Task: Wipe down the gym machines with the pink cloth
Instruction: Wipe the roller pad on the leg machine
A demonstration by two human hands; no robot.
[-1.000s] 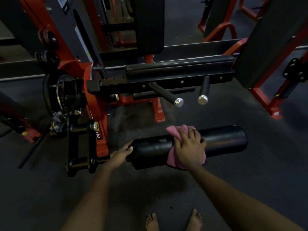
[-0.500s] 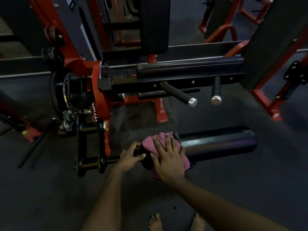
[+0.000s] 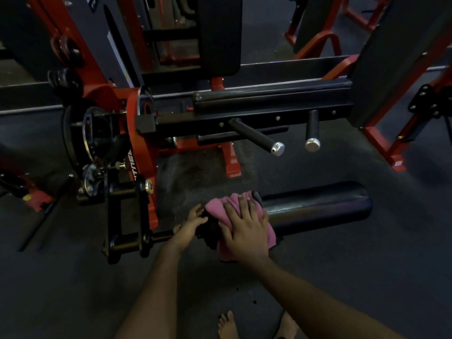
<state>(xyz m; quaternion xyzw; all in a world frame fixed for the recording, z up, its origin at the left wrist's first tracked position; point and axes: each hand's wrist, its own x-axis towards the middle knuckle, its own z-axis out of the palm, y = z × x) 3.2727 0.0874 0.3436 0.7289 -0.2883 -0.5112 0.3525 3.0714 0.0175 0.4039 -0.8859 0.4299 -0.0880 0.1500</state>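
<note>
A pink cloth (image 3: 216, 207) is draped over the left end of a black roller pad (image 3: 318, 206), low on a red and black leg machine (image 3: 144, 152). My right hand (image 3: 244, 228) lies on top of the cloth and presses it onto the roller, fingers spread and pointing away from me. My left hand (image 3: 188, 225) grips the roller's left end where it meets the black axle bar (image 3: 132, 243). The cloth's lower edge hangs down under my right hand.
Two black handles with chrome caps (image 3: 277, 148) (image 3: 312, 143) stick out above the roller. A black back pad (image 3: 220, 33) stands behind and another machine's pad (image 3: 396, 57) is at right. My bare feet (image 3: 226, 326) stand on the dark rubber floor.
My right hand has slid the pink cloth leftward along the roller to its left end. My left hand has closed round that end. The view has shifted slightly.
</note>
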